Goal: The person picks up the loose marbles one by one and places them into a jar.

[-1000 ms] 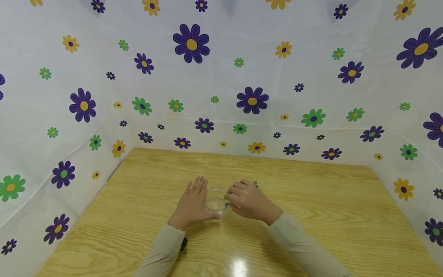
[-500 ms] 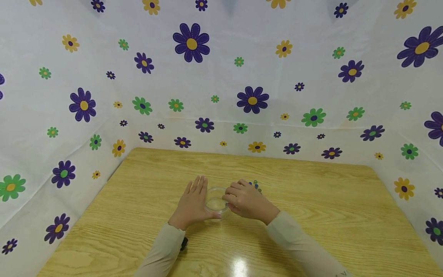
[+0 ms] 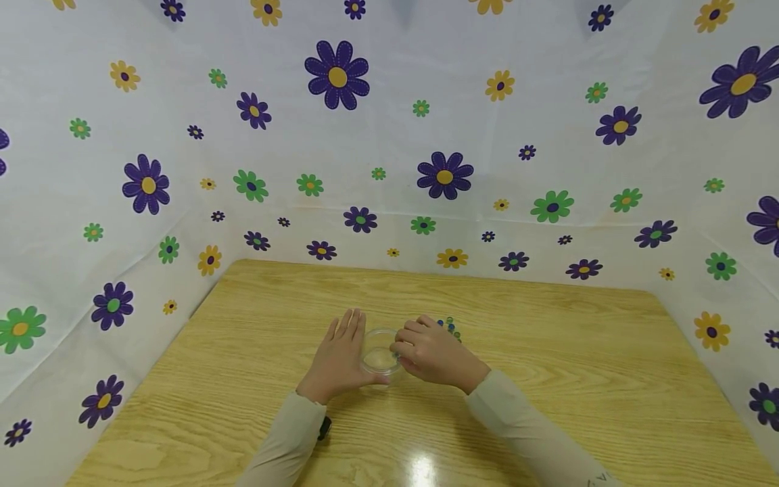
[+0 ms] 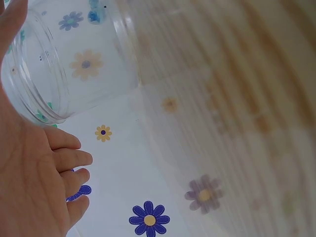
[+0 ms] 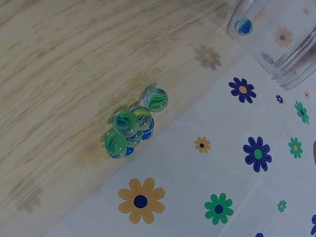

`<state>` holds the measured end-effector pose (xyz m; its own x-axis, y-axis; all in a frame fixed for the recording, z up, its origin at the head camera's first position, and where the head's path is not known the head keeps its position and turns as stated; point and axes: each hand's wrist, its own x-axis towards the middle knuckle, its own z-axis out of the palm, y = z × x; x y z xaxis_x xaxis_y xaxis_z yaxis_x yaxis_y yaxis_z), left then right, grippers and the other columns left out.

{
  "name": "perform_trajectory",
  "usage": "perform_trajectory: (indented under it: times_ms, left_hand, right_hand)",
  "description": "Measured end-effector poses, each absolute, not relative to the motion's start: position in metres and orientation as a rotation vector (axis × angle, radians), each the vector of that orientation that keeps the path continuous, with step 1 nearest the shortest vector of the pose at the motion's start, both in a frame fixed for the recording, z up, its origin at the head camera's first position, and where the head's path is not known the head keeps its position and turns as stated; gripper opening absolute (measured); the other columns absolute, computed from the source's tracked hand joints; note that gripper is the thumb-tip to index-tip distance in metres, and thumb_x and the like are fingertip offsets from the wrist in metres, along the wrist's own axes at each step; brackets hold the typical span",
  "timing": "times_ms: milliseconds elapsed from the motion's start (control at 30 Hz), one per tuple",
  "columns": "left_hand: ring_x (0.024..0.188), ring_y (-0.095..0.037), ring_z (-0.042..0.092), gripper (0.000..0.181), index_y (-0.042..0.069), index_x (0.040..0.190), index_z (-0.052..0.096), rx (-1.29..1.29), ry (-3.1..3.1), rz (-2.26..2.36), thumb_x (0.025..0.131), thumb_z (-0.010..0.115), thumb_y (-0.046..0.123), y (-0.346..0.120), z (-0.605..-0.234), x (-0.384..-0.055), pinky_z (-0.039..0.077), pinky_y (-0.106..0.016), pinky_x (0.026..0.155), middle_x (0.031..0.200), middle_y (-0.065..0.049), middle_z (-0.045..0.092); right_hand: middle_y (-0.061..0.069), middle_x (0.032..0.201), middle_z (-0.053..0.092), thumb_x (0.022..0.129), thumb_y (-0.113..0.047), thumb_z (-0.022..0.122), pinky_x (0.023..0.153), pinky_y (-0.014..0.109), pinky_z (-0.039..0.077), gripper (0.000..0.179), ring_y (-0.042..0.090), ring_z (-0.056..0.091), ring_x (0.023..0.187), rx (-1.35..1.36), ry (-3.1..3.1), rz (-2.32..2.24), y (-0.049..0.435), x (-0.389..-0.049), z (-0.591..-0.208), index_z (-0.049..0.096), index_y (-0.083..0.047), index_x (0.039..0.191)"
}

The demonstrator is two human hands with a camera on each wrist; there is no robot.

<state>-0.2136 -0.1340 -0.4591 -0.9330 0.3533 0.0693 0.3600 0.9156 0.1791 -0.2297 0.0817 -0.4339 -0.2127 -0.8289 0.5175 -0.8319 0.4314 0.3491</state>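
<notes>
A clear jar (image 3: 381,371) stands upright on the table with its mouth up. My left hand (image 3: 335,362) rests against its left side, fingers straight and thumb stretched along the near wall. At the right rim, my right hand (image 3: 437,353) has its fingers curled, and a small bluish marble (image 3: 395,354) shows at the fingertips. Through the jar wall a blue marble (image 5: 243,26) appears low inside in the right wrist view; the left wrist view shows a blue marble (image 4: 95,17) there too. Several green and blue marbles (image 5: 126,123) lie clustered beyond my right hand.
The wooden table (image 3: 548,352) runs back to a white curtain (image 3: 389,128) printed with flowers, which also hangs along both sides. A dark object (image 3: 324,427) shows at my left wrist.
My right hand has shifted slightly left at the jar rim, which leaves more of the clustered marbles in sight. The bluish marble at its fingertips is a little further in. My left hand stays put.
</notes>
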Motion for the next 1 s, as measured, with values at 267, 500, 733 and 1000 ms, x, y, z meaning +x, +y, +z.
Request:
perform_trajectory:
  times_ms: [267, 500, 733, 1000]
  left_hand:
    - [0.146, -0.033, 0.013, 0.125, -0.005, 0.148, 0.017, -0.559, -3.053, -0.275, 0.064, 0.064, 0.076, -0.134, -0.461, -0.215, 0.014, -0.048, 0.119, 0.155, -0.021, 0.019]
    - [0.146, -0.034, 0.013, 0.126, -0.005, 0.148, 0.018, -0.56, -3.043, -0.284, 0.063, 0.063, 0.076, -0.134, -0.46, -0.215, 0.014, -0.049, 0.119, 0.155, -0.022, 0.019]
    - [0.146, -0.033, 0.014, 0.126, -0.005, 0.148, 0.018, -0.561, -3.041, -0.248, 0.063, 0.061, 0.079, -0.134, -0.464, -0.216, 0.015, -0.048, 0.119, 0.155, -0.022, 0.02]
    - [0.145, -0.035, 0.015, 0.126, -0.006, 0.147, 0.018, -0.577, -3.023, -0.232, 0.064, 0.06, 0.078, -0.135, -0.465, -0.216, 0.015, -0.048, 0.119, 0.154, -0.023, 0.021]
  right_hand:
    - [-0.007, 0.087, 0.068, 0.073, -0.024, 0.079, 0.073, 0.027, 0.047, 0.02, 0.01, 0.06, 0.081, 1.391, -2.036, 0.013, 0.084, -0.23, -0.432, 0.07, -0.019, 0.09]
    - [-0.006, 0.086, 0.068, 0.072, -0.024, 0.08, 0.072, 0.027, 0.047, 0.02, 0.01, 0.06, 0.08, 1.38, -2.036, 0.038, 0.09, -0.23, -0.432, 0.071, -0.017, 0.089]
    - [-0.006, 0.085, 0.068, 0.073, -0.027, 0.079, 0.074, 0.029, 0.048, 0.02, 0.011, 0.061, 0.081, 1.352, -2.062, 0.007, 0.097, -0.23, -0.434, 0.07, -0.018, 0.088]
    - [-0.006, 0.081, 0.066, 0.071, -0.03, 0.08, 0.071, 0.029, 0.048, 0.021, 0.012, 0.058, 0.078, 1.269, -2.066, -0.017, 0.105, -0.231, -0.436, 0.068, -0.017, 0.083]
